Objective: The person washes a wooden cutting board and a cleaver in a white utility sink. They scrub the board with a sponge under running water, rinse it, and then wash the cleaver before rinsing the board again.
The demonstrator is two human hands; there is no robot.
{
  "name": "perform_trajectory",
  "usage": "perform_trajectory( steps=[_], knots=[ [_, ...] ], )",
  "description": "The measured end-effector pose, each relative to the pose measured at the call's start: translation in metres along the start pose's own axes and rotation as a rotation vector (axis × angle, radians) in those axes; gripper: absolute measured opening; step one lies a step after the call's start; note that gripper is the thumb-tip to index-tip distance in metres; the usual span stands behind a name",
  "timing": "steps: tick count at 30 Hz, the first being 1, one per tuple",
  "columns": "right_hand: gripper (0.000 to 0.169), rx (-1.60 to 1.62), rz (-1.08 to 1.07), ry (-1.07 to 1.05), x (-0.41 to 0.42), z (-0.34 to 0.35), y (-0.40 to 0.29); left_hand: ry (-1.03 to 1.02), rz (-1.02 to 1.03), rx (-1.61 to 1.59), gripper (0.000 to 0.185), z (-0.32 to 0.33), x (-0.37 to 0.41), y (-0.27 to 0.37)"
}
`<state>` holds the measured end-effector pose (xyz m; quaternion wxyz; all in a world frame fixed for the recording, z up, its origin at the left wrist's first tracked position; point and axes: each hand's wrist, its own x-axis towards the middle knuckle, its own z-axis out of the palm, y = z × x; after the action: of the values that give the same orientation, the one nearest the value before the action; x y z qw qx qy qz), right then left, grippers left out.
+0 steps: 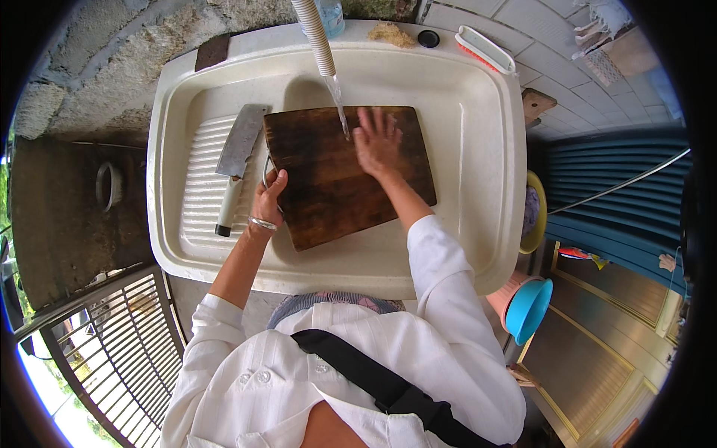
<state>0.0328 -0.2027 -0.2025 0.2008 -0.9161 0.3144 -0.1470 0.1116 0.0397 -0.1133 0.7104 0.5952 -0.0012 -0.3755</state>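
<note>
A dark wooden cutting board lies in a pale sink, its surface wet. My left hand grips the board's left edge beside a metal handle, thumb on top. Over the board's upper right part, my right hand is spread flat with fingers apart and slightly blurred; whether it touches the wood I cannot tell. Water runs from a ribbed hose onto the board just left of those fingers. A cleaver with a pale handle rests on the ribbed drainboard left of the board.
Along the sink's back rim are a plastic bottle, a fibrous scrubber, a black lid and a brush with red bristles. A blue basin and a yellow basin stand to the right. A barred metal gate is at left.
</note>
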Motion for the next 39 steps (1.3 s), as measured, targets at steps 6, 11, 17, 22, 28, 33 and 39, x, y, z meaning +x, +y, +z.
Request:
perform_trajectory(
  steps=[6, 11, 17, 22, 28, 33, 39],
  knots=[
    [0.071, 0.073, 0.239, -0.089, -0.015, 0.009, 0.074, 0.054, 0.079, 0.143, 0.030, 0.013, 0.007, 0.007],
    [0.059, 0.198, -0.302, -0.082, -0.045, -0.029, -0.059, -0.010, 0.016, 0.034, 0.032, 0.009, 0.011, 0.020],
    [0.061, 0.144, 0.414, -0.067, -0.019, 0.003, 0.057, 0.095, 0.078, 0.180, 0.041, -0.005, 0.021, 0.010],
    [0.065, 0.127, -0.071, 0.037, -0.047, -0.007, -0.087, 0.088, 0.000, 0.009, 0.049, 0.006, 0.023, 0.016],
    [0.063, 0.317, -0.381, -0.136, -0.098, -0.046, -0.128, -0.014, 0.043, -0.017, 0.052, 0.007, 0.041, 0.047],
    [0.068, 0.091, 0.170, -0.070, -0.125, 0.006, 0.047, 0.108, 0.092, 0.135, 0.055, -0.009, 0.074, 0.037],
    [0.068, 0.191, -0.074, -0.048, -0.107, -0.007, -0.040, -0.026, 0.065, 0.026, 0.055, -0.005, 0.066, 0.043]
  ],
)
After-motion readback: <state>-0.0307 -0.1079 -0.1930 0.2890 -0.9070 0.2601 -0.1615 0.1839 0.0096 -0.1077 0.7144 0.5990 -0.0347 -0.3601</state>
